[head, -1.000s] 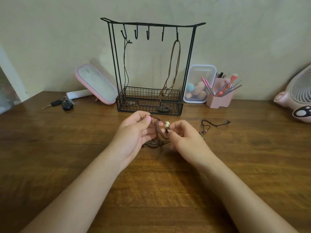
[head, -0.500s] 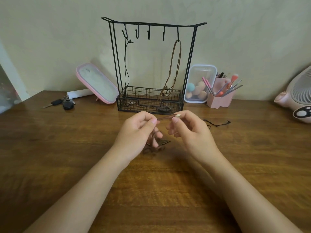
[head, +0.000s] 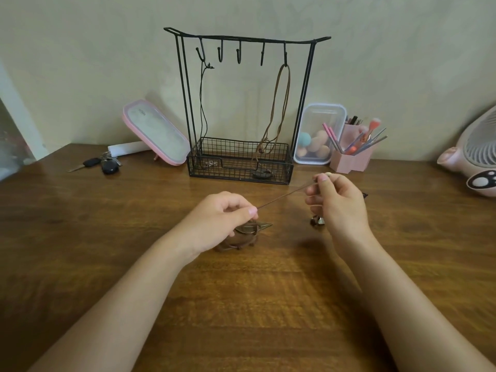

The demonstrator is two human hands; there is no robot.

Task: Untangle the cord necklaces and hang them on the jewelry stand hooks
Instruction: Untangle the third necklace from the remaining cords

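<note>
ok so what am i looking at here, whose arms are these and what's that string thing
No machine here: a person's two bare arms, filmed by one camera worn on their head, looking down at a wooden table. The left hand and right hand each pinch a brown cord, pulled taut between them; a pendant lies by the left hand. Behind stands a wire jewelry stand with a black necklace and a brown necklace already hung. Keys, a brush holder and a pink fan sit around it.

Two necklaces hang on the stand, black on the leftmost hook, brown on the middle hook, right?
Not quite. The head view shows the brown necklace on the rightmost hook, not the middle one. The black necklace does hang on the leftmost hook of the stand.
</note>
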